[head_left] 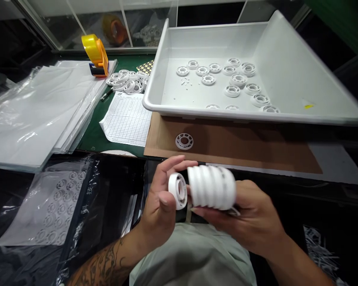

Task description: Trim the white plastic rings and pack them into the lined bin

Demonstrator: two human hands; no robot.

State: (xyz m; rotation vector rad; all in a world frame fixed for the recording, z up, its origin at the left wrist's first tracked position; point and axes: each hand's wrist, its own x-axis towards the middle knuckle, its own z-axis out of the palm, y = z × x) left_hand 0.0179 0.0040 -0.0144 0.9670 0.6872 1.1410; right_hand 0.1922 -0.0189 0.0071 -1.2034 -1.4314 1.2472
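My left hand [159, 198] holds one white plastic ring [177, 191], shaped like a bearing, between thumb and fingers, its face turned to the right. Just right of it, my right hand [253, 214] grips a row of several similar white rings [211, 187] laid side by side like a roll. That stack is a little blurred, and a thin pale piece sticks out beneath it. A small gap shows between the single ring and the row. Beyond the hands, another ring [184, 141] lies flat on brown cardboard [241, 147].
A large white tray [256, 115] holds scattered rings and small scraps. Left of it are a pile of rings [128, 81], a printed sheet [128, 119], a pen [106, 94], a tape dispenser [97, 55] and stacked clear bags [32, 107]. A bag of rings [59, 206] lies lower left.
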